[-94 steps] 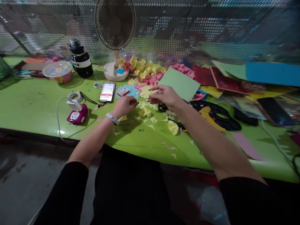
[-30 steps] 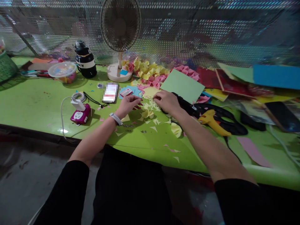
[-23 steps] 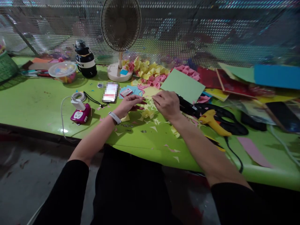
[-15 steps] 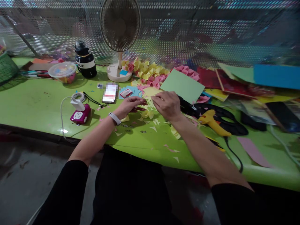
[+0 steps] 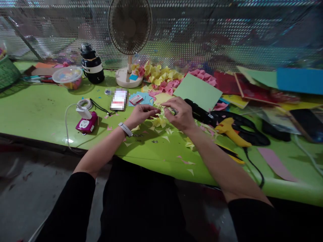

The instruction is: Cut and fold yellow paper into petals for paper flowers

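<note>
My left hand [image 5: 145, 113], with a white band on its wrist, is held over the table with its thumb and fingers pinched together. Whatever is in that pinch is too small to make out. Just to its right, my right hand [image 5: 179, 113] is bent, its thumb and forefinger apart, and I see nothing gripped there. The two hands' fingertips almost meet. Under them lie a folded yellow paper piece [image 5: 159, 122] and many small paper scraps [image 5: 166, 138]. Light blue paper squares [image 5: 147, 98] with a small red-and-white box [image 5: 136, 99] are behind my left hand.
Yellow folded paper flowers [image 5: 161, 74] are heaped beside a fan [image 5: 129, 75]. A green sheet [image 5: 198, 91], a black stapler-like tool [image 5: 199, 112] and a yellow glue gun [image 5: 230, 131] are right. A phone [image 5: 119, 99], purple power adapter [image 5: 86, 123] and dark bottle [image 5: 93, 69] are left.
My right thumb and forefinger have moved apart from their closed pinch. My left hand has shifted slightly right, its fingers drawn closer together.
</note>
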Motion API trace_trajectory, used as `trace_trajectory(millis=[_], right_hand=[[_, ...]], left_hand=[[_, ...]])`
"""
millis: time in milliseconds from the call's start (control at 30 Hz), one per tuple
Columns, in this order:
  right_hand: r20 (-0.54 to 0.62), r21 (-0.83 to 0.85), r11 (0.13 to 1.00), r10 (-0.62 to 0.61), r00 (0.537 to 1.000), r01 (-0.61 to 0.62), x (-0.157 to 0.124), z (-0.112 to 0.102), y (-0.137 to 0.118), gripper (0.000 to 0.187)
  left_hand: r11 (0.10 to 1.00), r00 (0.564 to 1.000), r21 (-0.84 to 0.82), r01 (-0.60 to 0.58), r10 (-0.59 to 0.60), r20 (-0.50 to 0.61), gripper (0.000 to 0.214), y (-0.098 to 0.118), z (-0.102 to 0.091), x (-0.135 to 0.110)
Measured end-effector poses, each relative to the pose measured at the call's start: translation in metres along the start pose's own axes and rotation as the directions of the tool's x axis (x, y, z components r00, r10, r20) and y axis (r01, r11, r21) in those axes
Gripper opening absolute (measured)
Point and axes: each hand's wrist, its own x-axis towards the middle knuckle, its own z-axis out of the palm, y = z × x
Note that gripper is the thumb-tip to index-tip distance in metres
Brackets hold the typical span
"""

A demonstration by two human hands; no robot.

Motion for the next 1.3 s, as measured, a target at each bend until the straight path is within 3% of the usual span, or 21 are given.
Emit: trace_trajectory(millis=[233, 400, 533, 667, 767, 867, 1000, 1067, 1167, 1300], right_hand=[[-0.035, 0.292, 0.951, 0.121, 0.992, -0.105, -0.003, 0.002, -0.01, 0.017], [-0.095, 0.477, 0.857, 0.27, 0.958, -0.194, -0.002, 0.005, -0.008, 0.017], [-0.111, 0.676, 0.695, 0.425, 0.898, -0.245, 0.0, -0.006, 0.004, 0.019], [0.016, 0.797, 0.504, 0.534, 0.845, -0.333, 0.001, -0.015, 0.017, 0.019], [0.066, 0.805, 0.475, 0.525, 0.849, -0.356, 0.001, -0.013, 0.021, 0.02], [0.102, 0.781, 0.51, 0.465, 0.879, -0.361, 0.0, -0.008, 0.023, 0.018], [0.161, 0.774, 0.513, 0.406, 0.899, -0.371, -0.001, -0.006, 0.024, 0.02], [0.191, 0.783, 0.496, 0.382, 0.904, -0.375, -0.002, -0.007, 0.022, 0.026], [0.241, 0.774, 0.5, 0.334, 0.911, -0.388, -0.004, -0.007, 0.017, 0.038], [0.301, 0.767, 0.48, 0.317, 0.899, -0.426, -0.007, 0.001, 0.012, 0.046]], left_hand=[[0.988, 0.991, 0.078, -0.132, 0.129, 0.036, 0.012, -0.007, 0.003, 0.002], [0.991, 0.99, 0.037, -0.132, 0.13, 0.045, 0.016, -0.006, 0.004, 0.0], [0.991, 0.991, 0.03, -0.13, 0.13, 0.014, 0.021, -0.004, 0.004, 0.0], [0.996, 0.996, 0.001, -0.086, 0.086, -0.023, 0.016, -0.004, 0.003, 0.002], [0.995, 0.995, -0.023, -0.1, 0.1, -0.02, 0.015, -0.006, 0.003, 0.002], [0.992, 0.992, -0.029, -0.125, 0.124, -0.022, 0.016, -0.006, 0.004, 0.001], [0.993, 0.992, 0.007, -0.12, 0.12, -0.035, 0.035, -0.002, 0.003, -0.001], [0.994, 0.993, 0.026, -0.105, 0.106, -0.044, 0.046, 0.0, 0.003, -0.002], [0.994, 0.993, 0.026, -0.104, 0.105, -0.055, 0.047, -0.002, 0.002, 0.0], [0.984, 0.983, -0.01, -0.18, 0.18, -0.043, 0.047, -0.009, -0.001, 0.005]])
